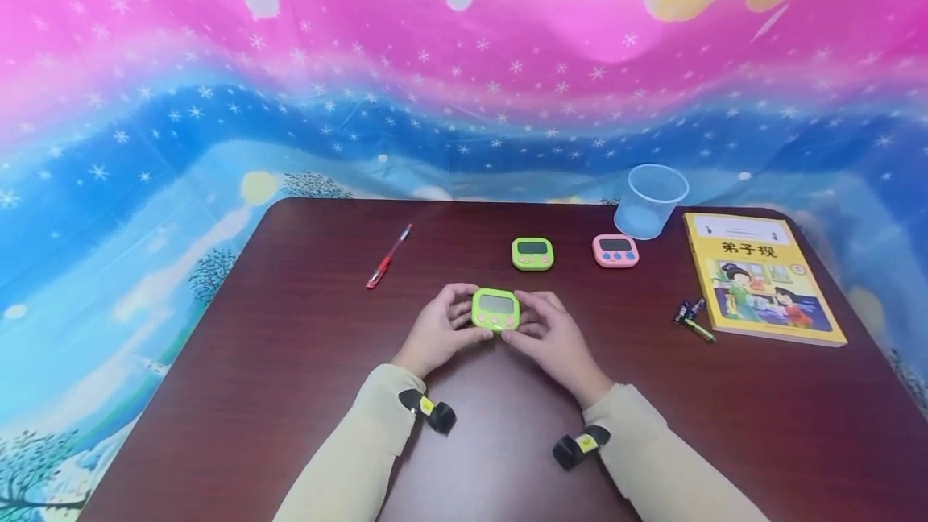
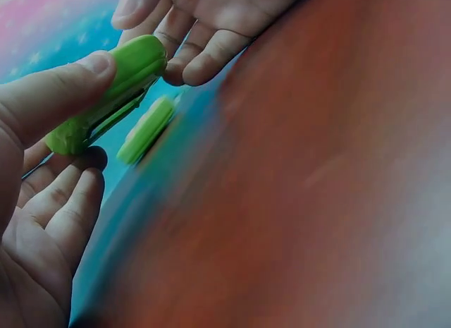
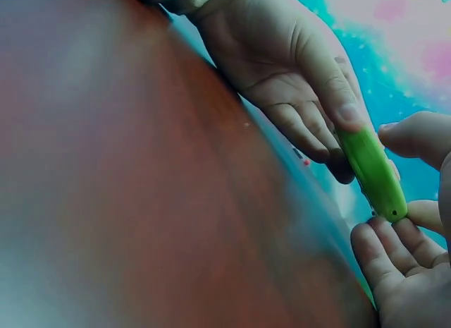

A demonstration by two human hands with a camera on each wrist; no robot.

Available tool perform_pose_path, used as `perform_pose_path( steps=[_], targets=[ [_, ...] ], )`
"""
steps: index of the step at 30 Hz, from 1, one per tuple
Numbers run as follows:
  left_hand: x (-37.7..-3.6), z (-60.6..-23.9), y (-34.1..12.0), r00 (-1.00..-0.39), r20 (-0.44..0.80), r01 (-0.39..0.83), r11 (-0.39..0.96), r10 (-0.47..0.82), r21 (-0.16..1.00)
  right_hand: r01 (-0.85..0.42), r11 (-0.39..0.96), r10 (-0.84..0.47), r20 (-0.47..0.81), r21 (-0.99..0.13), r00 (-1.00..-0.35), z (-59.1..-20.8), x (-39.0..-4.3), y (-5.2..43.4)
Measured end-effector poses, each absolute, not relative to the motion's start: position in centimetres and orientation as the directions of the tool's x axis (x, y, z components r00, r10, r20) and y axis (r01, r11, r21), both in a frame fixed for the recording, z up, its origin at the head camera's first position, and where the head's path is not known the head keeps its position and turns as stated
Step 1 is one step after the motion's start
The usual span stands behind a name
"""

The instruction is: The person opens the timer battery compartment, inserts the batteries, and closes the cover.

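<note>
A dark red-brown table (image 1: 239, 393) stands before a bright pink and blue starry cloth backdrop (image 1: 217, 103). In the head view, the left hand (image 1: 438, 329) and right hand (image 1: 554, 337) meet above the middle of the table, both gripping a green timer (image 1: 496, 309) between thumbs and fingers, its screen facing up. Beyond it lie a second green timer (image 1: 532, 254) and a pink timer (image 1: 615, 250), side by side but apart; a red pen (image 1: 388, 257) lies to the left, a clear cup (image 1: 650, 200) at the far right, next to a yellow book (image 1: 761, 278), with small batteries (image 1: 692, 319) just beside the book. From the left wrist, the thumb presses the green timer (image 2: 113, 95) on its top edge, with fingers curled beneath and the right hand's fingers (image 2: 190, 46) at its far end; the second green timer (image 2: 146, 130) shows blurred behind. From the right wrist, the green timer (image 3: 372, 171) is seen edge-on, pinched by the left hand (image 3: 296, 67) above and the right hand's fingers (image 3: 394, 250) below.
</note>
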State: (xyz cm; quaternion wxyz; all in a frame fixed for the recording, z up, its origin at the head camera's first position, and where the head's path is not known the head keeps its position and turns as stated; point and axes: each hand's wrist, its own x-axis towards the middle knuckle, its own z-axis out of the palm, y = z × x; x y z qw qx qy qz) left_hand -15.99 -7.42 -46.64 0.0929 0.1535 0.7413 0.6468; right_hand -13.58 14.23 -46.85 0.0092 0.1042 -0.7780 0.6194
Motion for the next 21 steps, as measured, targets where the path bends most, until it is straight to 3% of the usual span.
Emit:
perform_pose_path(
  steps=[10,21],
  targets=[
    [-13.4,-47.0,-4.8,-0.848,0.166,0.233,0.073,0.504,0.97,-0.224,0.139,-0.19,0.196,-0.965,-0.962,-46.7,-8.8,18.2],
    [-10.6,-46.7,-3.0,-0.859,0.147,0.187,0.033,0.489,0.982,-0.302,0.085,-0.224,0.277,-0.95,-0.934,-46.4,-6.9,19.3]
  ],
)
